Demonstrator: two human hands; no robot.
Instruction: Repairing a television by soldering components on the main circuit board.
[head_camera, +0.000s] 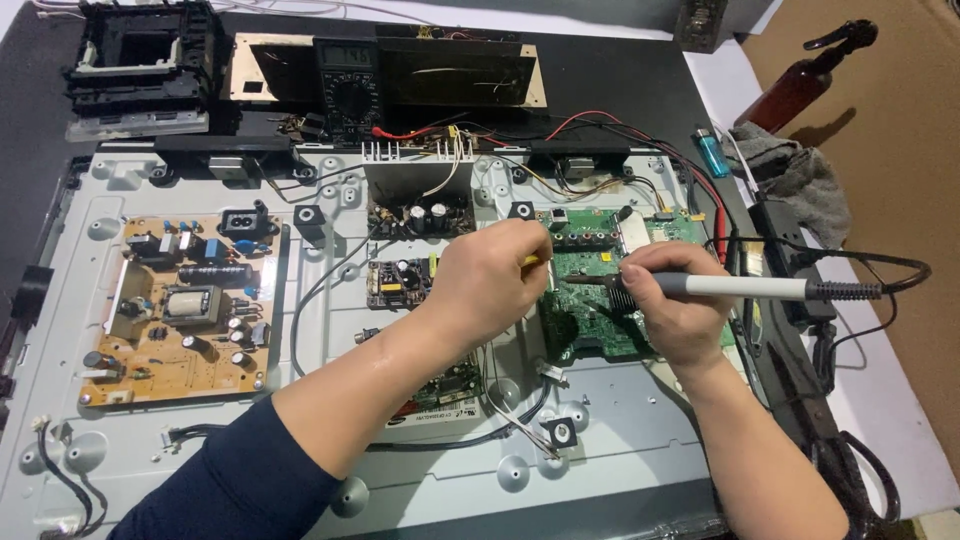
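- Green circuit board (590, 300) lies on the grey metal chassis (330, 200), right of centre, under both hands.
- Right hand (675, 305) grips a soldering iron (745, 288), tip on the board.
- Left hand (490, 280) pinches something yellow, seemingly solder or tweezers.
- Judged: soldering a joint; next calls for a steady tip.

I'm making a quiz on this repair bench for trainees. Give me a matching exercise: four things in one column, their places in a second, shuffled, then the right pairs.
Things:
1. Soldering iron
2. Tan power board
3. Blue lighter
4. Multimeter

Places:
A. On the left of the metal panel
B. At the top, leaning upright behind the panel
C. In the right hand, tip over the green board
D. On the right, beside the grey cloth

Pairs: 1-C, 2-A, 3-D, 4-B
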